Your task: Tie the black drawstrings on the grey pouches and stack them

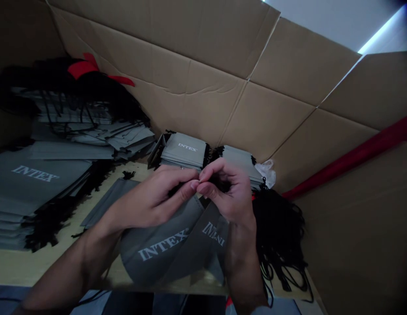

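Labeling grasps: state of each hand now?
Left hand: fingers pinched shut on the grey pouch.
Right hand: fingers pinched shut on the same pouch's top.

A grey fabric drawstring bag [164, 251] printed with white INTEX lettering is held up over the front edge of the wooden bench [33, 262]. It is creased and folded, so the logo shows twice, once tilted upward and once sideways. Its top edge is pinched at a black drawstring [211, 179], bunched just above the bag.
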{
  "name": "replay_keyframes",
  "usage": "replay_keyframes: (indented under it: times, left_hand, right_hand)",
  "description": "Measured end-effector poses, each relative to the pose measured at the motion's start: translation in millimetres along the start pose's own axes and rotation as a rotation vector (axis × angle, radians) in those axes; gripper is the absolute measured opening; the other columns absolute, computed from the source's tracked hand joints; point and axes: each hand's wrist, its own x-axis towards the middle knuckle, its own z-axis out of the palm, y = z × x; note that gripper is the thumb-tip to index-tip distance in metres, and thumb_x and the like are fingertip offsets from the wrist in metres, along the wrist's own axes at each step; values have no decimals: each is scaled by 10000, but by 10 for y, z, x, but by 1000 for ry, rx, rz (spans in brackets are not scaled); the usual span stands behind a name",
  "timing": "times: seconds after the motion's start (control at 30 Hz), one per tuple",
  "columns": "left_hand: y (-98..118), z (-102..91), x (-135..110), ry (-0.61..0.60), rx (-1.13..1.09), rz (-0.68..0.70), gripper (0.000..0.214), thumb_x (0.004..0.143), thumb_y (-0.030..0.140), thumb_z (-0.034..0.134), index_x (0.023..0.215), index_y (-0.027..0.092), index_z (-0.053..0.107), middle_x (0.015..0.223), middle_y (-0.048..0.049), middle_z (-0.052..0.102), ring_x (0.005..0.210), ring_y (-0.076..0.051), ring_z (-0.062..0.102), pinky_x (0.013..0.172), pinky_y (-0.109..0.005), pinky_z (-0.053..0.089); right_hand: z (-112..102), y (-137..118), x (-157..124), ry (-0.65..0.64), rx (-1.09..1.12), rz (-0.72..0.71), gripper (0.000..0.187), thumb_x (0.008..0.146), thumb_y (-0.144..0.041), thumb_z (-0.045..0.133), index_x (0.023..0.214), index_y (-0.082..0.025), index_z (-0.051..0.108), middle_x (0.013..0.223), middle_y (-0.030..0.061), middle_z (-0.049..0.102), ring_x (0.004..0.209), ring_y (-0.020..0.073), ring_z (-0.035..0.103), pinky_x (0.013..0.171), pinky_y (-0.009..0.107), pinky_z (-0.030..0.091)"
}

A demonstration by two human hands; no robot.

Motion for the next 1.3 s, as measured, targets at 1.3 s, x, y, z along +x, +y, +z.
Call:
replay_keyframes:
  times: [1.3]
  left_hand:
    - [127, 121, -5, 138, -62, 46, 284, 1111, 152, 532, 832, 189, 573, 735, 35, 532, 640, -107, 475, 611, -258, 389]
  right_hand:
    - [1, -138, -42, 51, -25, 23, 379, 825, -464, 1033, 1074, -254, 838, 973, 23, 807, 795, 160, 750, 673, 242, 615]
